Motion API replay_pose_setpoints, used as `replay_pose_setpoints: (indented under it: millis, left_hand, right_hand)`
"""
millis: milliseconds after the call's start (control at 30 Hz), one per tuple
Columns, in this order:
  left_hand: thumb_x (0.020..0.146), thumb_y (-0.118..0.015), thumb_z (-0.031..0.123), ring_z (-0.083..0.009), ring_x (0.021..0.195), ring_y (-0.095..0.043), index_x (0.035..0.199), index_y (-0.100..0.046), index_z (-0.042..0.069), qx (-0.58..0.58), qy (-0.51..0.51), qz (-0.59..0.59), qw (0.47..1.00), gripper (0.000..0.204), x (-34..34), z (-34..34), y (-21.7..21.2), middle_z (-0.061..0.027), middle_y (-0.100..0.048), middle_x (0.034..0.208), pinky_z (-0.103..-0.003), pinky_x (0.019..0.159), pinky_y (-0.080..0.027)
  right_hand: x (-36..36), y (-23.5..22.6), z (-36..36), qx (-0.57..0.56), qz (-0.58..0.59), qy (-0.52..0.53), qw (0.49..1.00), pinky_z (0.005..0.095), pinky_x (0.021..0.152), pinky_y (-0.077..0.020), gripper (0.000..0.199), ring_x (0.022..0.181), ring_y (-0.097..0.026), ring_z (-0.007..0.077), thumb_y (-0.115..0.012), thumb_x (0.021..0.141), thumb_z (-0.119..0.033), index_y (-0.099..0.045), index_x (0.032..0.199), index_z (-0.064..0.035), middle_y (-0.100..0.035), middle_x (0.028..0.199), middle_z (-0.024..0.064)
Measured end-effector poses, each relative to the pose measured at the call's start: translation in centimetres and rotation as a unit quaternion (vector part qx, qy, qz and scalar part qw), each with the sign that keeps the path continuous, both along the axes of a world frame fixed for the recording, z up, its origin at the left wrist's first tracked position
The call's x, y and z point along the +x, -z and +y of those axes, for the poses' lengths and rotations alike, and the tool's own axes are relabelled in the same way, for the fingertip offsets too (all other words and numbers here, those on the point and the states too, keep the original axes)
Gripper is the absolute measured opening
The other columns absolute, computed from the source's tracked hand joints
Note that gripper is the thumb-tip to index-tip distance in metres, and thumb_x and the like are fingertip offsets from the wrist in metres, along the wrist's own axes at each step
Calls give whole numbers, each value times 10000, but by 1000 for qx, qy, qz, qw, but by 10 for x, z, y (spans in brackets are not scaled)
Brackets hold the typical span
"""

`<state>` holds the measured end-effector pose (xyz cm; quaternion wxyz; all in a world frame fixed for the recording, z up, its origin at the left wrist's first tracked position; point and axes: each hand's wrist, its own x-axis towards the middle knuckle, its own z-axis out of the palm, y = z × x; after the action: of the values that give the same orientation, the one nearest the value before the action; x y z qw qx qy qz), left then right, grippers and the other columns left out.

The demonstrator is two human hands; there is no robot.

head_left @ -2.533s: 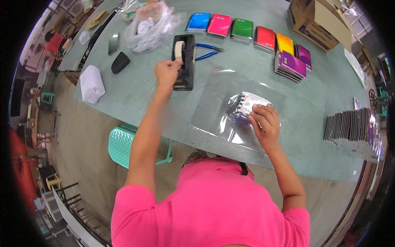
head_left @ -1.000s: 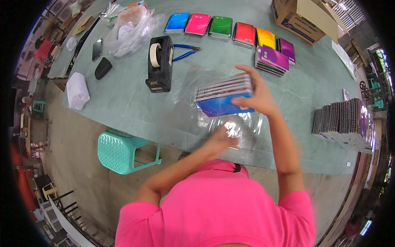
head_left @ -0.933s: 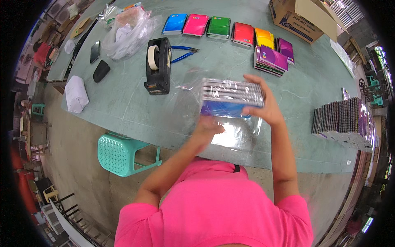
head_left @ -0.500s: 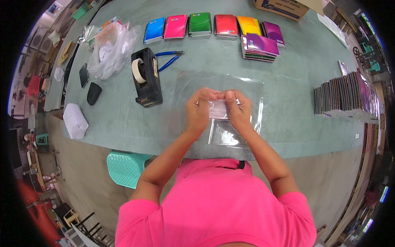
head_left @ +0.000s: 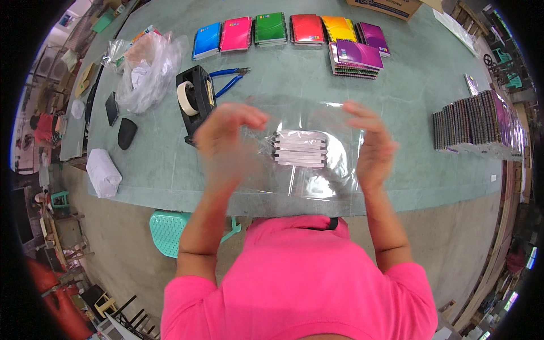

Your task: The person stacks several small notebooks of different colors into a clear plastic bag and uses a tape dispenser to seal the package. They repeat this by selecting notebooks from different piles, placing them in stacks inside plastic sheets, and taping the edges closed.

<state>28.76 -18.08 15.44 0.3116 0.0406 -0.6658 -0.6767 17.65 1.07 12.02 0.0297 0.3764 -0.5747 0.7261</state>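
A small stack of spiral notebooks (head_left: 300,149) lies inside clear plastic film (head_left: 309,184) at the near middle of the table. Their white page edges face up at me, with dark bits of binding at both ends. My left hand (head_left: 226,141) is raised at the film's left side, blurred by motion, its fingers stretched toward the middle. On the other side my right hand (head_left: 371,144) hovers by the film's right edge, fingers apart. Both hands are off the notebooks, and I see nothing held in either one.
A black tape dispenser (head_left: 195,102) stands just beyond my left hand, beside blue-handled pliers (head_left: 229,79). Farther back is a row of colourful notebooks (head_left: 271,29) and a purple-topped pile (head_left: 357,59). A big notebook stack (head_left: 476,124) stands right; a plastic bag (head_left: 150,73) lies left.
My hands have let go of the film over the notebooks and moved apart, left hand leftward, right hand rightward. The notebook stack between them now shows fully.
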Motion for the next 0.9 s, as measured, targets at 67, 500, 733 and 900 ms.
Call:
replay_pose_setpoints:
  millis: [67,500,733,900]
  left_hand:
    - [898,-546,257,-194,800,-585,869,-580,22,-100,143,-50,983,240,25,-7,-37,-117,-612,851,-336,791,-443]
    - [717,-604,140,-273,1232,-404,1363,-372,236,-744,211,-43,633,693,34,-4,-5,-150,-407,1327,-522,1080,-228]
    - [651,-663,262,-287,1138,-478,950,-615,105,-705,288,63,645,341,49,-4,0,-149,-578,1074,-514,1070,-269]
    - [695,-695,277,-275,1041,-511,987,-632,108,-632,91,49,768,343,8,-3,-20,-117,-578,1008,-459,863,-411]
  right_hand:
    - [-4,28,35,29,-13,55,998,383,919,-394,457,1106,-512,261,-450,904,-426,-601,977,-1,-592,1101,159]
    - [26,63,34,281,241,54,927,368,769,-442,542,911,-539,258,-767,644,-149,-586,1155,-139,-542,1049,91]
    - [28,81,29,252,310,119,909,376,795,-405,539,935,-510,250,-794,589,-186,-596,1086,-125,-528,1045,50]
    - [33,88,22,208,244,126,939,378,815,-406,539,960,-501,265,-785,584,-152,-603,1091,-130,-523,1056,50]
